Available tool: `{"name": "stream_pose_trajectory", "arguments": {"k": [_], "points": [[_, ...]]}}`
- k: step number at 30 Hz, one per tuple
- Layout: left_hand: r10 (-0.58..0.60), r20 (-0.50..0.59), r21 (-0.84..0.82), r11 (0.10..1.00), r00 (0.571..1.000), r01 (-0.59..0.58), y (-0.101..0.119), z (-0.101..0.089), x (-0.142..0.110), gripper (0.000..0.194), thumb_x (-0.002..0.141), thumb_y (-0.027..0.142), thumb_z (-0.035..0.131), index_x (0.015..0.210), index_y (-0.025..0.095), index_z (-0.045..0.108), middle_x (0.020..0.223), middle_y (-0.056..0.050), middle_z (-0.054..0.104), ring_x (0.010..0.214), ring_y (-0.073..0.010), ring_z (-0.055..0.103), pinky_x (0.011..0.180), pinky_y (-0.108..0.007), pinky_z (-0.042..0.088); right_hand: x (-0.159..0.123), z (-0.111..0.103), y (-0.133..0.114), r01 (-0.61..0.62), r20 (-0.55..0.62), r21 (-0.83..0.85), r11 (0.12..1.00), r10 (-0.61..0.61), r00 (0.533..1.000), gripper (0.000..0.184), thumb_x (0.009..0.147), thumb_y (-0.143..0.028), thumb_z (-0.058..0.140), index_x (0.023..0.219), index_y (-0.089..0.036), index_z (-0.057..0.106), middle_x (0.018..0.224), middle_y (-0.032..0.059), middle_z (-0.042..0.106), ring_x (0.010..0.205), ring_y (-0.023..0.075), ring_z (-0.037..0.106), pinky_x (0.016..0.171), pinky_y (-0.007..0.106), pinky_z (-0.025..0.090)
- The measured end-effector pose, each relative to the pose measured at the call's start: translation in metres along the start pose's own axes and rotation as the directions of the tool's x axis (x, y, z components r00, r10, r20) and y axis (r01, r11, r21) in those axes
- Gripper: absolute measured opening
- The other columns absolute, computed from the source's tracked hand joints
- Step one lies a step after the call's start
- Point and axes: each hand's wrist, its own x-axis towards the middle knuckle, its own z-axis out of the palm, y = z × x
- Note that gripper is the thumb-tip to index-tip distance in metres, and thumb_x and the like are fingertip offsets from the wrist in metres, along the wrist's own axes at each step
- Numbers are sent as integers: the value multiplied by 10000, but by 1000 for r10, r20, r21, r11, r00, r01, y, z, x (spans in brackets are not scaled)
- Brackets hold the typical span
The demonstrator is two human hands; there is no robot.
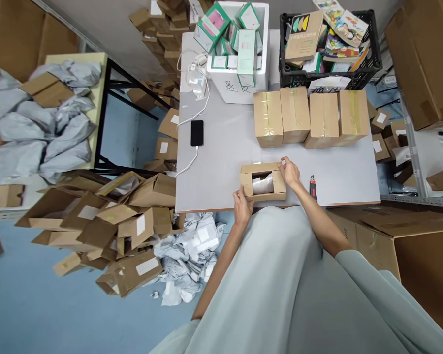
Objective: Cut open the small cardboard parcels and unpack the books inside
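Note:
A small cardboard box (246, 184) lies near the front edge of the table, its flaps partly folded back. Through the opening shows a whitish, translucent wrapped item (263, 184) whose kind I cannot make out. My left hand (242, 206) grips the box at its near left corner, fingers along the side. At the far right corner, my right hand (290, 172) has its thumb and fingers closed on the flap's edge. A red and black box cutter (312, 188) rests on the table, to the right of my right forearm.
Several taped cartons (296, 115) stand in a row behind the box. Farther back are a white foam bin (225, 86) of green-white boxes and a black crate (330, 81) of books. A phone (197, 132) charges at left. Opened cartons (147, 191) crowd the floor.

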Motion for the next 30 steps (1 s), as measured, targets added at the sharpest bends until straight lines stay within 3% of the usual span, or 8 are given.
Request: {"name": "stream_pose_trajectory", "arguments": {"k": [3,7,9,14,17,20,25,30], "points": [[81,20,166,983,996,-84,7,-7,4,851,869,85,760,1647,222,445,1588,-251,497,1559,-467,492,1229,-663,493,-11,3,-9,101,36,-97,990,-97,995,429,1114,-329,528,1500,-187,650,1596,229,573,1277,330,697,1071,451,555],[232,195,285,916,953,-282,23,-15,15,942,792,98,888,1637,275,512,1831,-243,261,1715,-520,219,1315,-720,352,-35,11,-20,143,159,-190,971,-113,981,882,956,-346,815,1706,-115,413,1825,310,237,1576,428,477,1222,514,481],[224,253,290,910,941,-295,30,-19,22,976,770,202,959,1639,278,521,1853,-245,225,1718,-539,193,1322,-739,321,-44,11,-21,141,205,-188,972,-102,973,959,932,-288,820,1747,-119,343,1852,311,167,1610,435,445,1247,520,465],[240,124,242,934,963,-264,17,-45,36,688,924,501,853,1499,211,612,1827,-276,273,1698,-557,233,1305,-748,345,-50,-10,9,205,114,-107,973,-193,975,770,1005,-187,610,1745,-151,399,1853,252,236,1576,382,516,1246,492,495],[241,9,202,950,971,-237,-7,-65,40,628,936,518,836,1414,178,611,1828,-282,252,1689,-588,206,1291,-808,317,-53,-18,42,189,27,-114,975,-187,982,748,987,-115,551,1726,-173,451,1817,214,348,1545,351,554,1243,491,510],[192,44,306,932,980,-196,-19,-78,40,634,944,444,836,1429,122,585,1841,-320,185,1696,-609,141,1307,-833,231,-58,-12,68,177,-22,-131,976,-181,983,674,985,-146,597,1655,-208,563,1765,183,452,1510,358,578,1234,518,527],[264,44,456,853,963,-255,9,-82,31,562,1054,316,660,1544,63,552,1854,-289,199,1745,-485,117,1383,-711,163,-66,6,74,284,-91,-158,946,-300,950,538,1022,-132,541,1529,-233,689,1737,126,510,1590,339,485,1272,527,497],[353,248,276,867,902,-416,55,-57,44,459,1082,245,583,1532,165,631,1633,-184,621,1540,-332,566,1310,-479,421,-71,11,57,357,-67,-195,914,-375,925,503,1066,-77,446,1485,-169,708,1729,175,524,1650,348,411,1306,586,433]]}}
